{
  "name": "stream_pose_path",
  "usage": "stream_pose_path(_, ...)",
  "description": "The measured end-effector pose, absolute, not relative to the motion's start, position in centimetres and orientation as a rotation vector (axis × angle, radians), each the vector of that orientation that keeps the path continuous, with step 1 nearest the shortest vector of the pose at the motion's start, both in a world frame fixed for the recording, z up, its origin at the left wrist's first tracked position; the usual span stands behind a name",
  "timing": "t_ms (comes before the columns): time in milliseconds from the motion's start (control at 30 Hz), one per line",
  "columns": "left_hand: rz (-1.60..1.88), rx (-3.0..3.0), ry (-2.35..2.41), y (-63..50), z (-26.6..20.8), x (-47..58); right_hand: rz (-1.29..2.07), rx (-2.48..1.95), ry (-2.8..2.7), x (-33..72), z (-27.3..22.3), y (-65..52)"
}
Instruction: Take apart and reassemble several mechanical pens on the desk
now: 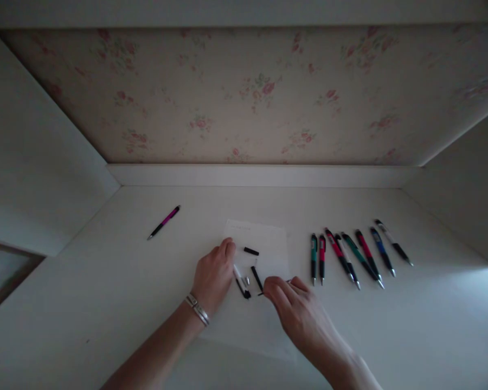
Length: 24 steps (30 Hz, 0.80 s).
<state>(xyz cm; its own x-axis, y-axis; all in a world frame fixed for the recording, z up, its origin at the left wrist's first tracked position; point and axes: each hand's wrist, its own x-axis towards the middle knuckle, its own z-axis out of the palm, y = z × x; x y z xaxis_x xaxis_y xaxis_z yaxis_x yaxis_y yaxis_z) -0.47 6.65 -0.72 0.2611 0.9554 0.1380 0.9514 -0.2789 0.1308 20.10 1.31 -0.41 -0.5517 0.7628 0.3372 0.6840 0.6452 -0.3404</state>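
My right hand (290, 300) is closed in a pinch around a thin pen part; a dark narrow end (261, 294) sticks out to the left of the fingers. My left hand (214, 276) rests on the left side of a white paper sheet (272, 241), fingers curled, and what they hold, if anything, is hidden. Against its fingers lies a white pen barrel with a black clip end (243, 287). Small silver pieces (246, 281) lie beside the barrel. Near the right hand is a black slim pen piece (256, 278); a short black grip (251, 251) lies higher on the sheet.
A magenta and black pen (165, 222) lies at the left. To the right is a row of several pens, among them a green pen (313, 257), a blue pen (382, 251) and a white pen (393, 241). A flowered wall (264, 108) and white side panels enclose the white tabletop (117, 271).
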Motion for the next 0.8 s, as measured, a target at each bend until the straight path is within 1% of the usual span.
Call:
stream_pose_path(100, 0.313, 2.462, 1.907, 6.0, -0.8, -0.2, 0.266, -1.127, -2.294, 20.5, -0.3, 1.3)
stream_pose_path(167, 0.385, 2.430, 1.895, 5.7, -0.8, -0.4, 0.269, -1.141, -2.230, 20.8, -0.6, 1.3)
stream_pose_path(233, 0.606, 2.293, 1.839, 5.4, -0.9, -1.1, 0.258, -1.148, -2.188, 21.1, -1.0, 1.5)
stream_pose_path(300, 0.875, 2.019, 1.757, 4.9, -1.0, -1.8, 0.261, -1.154, -2.140, 21.1, -1.4, 1.5)
stream_pose_path(400, 1.022, 1.688, 1.600, 3.9, -0.8, -2.3, 0.305, -1.175, -2.074, 20.8, -1.6, 1.5)
stream_pose_path(600, 1.149, 1.234, 1.248, 2.3, -0.1, -0.7, 0.359, -1.197, -2.021, 19.8, -1.4, 1.3)
stream_pose_path(800, 1.111, 1.094, 1.090, 2.2, -0.8, -0.3, 0.369, -1.199, -1.978, 19.6, -1.9, 1.3)
